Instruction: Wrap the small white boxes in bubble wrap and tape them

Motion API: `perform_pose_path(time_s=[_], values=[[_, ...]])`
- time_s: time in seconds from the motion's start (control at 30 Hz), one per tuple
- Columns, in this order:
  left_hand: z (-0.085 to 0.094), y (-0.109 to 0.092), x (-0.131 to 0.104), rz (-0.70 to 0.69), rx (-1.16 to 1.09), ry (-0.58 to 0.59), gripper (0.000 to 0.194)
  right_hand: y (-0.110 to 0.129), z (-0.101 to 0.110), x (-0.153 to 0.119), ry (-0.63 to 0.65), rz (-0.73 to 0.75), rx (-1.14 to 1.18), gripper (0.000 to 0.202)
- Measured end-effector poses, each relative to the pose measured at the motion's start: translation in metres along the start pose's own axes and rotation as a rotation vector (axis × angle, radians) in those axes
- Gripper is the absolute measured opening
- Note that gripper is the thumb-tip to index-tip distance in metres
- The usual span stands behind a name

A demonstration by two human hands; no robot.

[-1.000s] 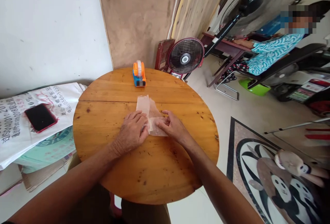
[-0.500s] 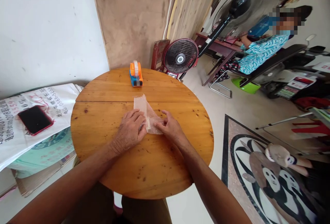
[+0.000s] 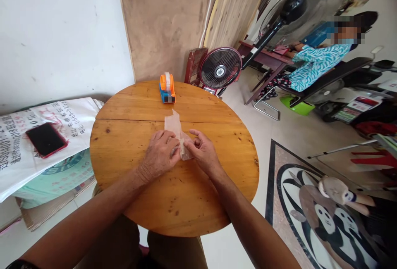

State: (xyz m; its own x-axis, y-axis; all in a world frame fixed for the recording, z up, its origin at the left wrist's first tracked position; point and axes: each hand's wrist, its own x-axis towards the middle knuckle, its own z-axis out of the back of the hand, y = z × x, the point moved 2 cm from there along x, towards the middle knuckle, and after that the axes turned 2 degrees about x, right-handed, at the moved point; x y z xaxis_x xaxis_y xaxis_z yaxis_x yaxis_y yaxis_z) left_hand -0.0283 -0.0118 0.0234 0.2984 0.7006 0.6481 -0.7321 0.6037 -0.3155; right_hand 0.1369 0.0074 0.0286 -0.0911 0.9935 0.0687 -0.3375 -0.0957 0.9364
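A thin, whitish translucent sheet [image 3: 173, 124] lies creased on the round wooden table [image 3: 173, 194], its pointed end toward the far side. My left hand [image 3: 161, 149] rests on its left part, fingers curled and pressing it, thumb near the crease. On the right, my right hand [image 3: 200, 149] pinches the sheet's near right part between thumb and fingers. Both hands are close together, fingertips a little apart. Beyond the sheet stands an orange and blue tape dispenser [image 3: 167, 88] with a roll of clear tape.
Left of the table, a phone [image 3: 46, 139] lies on a white printed sack [image 3: 77, 116]. A small fan [image 3: 220, 72] stands behind the table, with a tall fan [image 3: 293, 6] nearby. At the back right, a person [image 3: 322, 60] sits at a desk. Another person's foot shows at right.
The sheet's right flap has been folded in toward the crease and now looks narrower. My right hand has moved slightly inward with it. The view has shifted a little.
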Motion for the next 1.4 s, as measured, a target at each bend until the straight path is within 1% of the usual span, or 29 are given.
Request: perform_pose_path(time_s=[0.13,0.23,0.4,0.57,0.7,0.77,0.83,0.87,0.93,1.03,1.17,1.2,1.27,1.33,1.4], values=[[0.000,0.002,-0.001,0.014,0.038,-0.023,0.009,0.007,-0.008,0.002,0.010,-0.008,0.038,0.054],[-0.001,0.004,-0.002,0.044,0.027,-0.017,0.010,0.013,-0.012,0.003,0.036,-0.002,0.013,0.048],[-0.004,0.004,-0.002,0.112,-0.097,0.027,0.009,0.028,-0.012,-0.002,0.116,-0.009,-0.005,0.039],[-0.003,0.006,-0.001,0.220,-0.303,0.072,0.008,0.031,-0.005,-0.010,0.157,-0.014,-0.013,0.042],[0.000,0.010,-0.001,0.352,-0.529,0.095,0.025,0.033,-0.003,-0.014,0.187,0.017,-0.112,0.048],[0.000,0.011,-0.001,0.431,-0.622,0.092,0.024,0.036,-0.003,-0.016,0.207,0.047,-0.173,0.050],[-0.001,0.010,0.000,0.493,-0.609,0.090,0.020,0.038,-0.002,-0.015,0.230,0.071,-0.217,0.052],[-0.002,0.010,0.001,0.508,-0.570,0.089,0.022,0.039,-0.001,-0.015,0.240,0.082,-0.233,0.053],[-0.003,0.008,0.002,0.500,-0.487,0.091,0.024,0.040,0.000,-0.013,0.258,0.103,-0.260,0.055],[-0.005,0.008,0.001,0.446,-0.444,0.092,0.020,0.039,0.001,-0.008,0.284,0.117,-0.260,0.057],[-0.008,0.010,-0.001,0.441,-0.461,0.115,0.025,0.034,0.001,0.001,0.346,0.038,-0.094,0.053],[-0.009,0.011,-0.002,0.448,-0.470,0.117,0.027,0.032,0.002,0.004,0.340,0.016,-0.041,0.051],[-0.010,0.011,-0.002,0.453,-0.486,0.113,0.032,0.027,0.005,0.011,0.276,-0.002,0.028,0.046],[-0.011,0.011,-0.002,0.447,-0.490,0.097,0.035,0.021,0.009,0.020,0.194,0.007,0.033,0.041],[-0.011,0.010,-0.003,0.436,-0.482,0.077,0.038,0.016,0.012,0.030,0.160,0.026,-0.013,0.034]])
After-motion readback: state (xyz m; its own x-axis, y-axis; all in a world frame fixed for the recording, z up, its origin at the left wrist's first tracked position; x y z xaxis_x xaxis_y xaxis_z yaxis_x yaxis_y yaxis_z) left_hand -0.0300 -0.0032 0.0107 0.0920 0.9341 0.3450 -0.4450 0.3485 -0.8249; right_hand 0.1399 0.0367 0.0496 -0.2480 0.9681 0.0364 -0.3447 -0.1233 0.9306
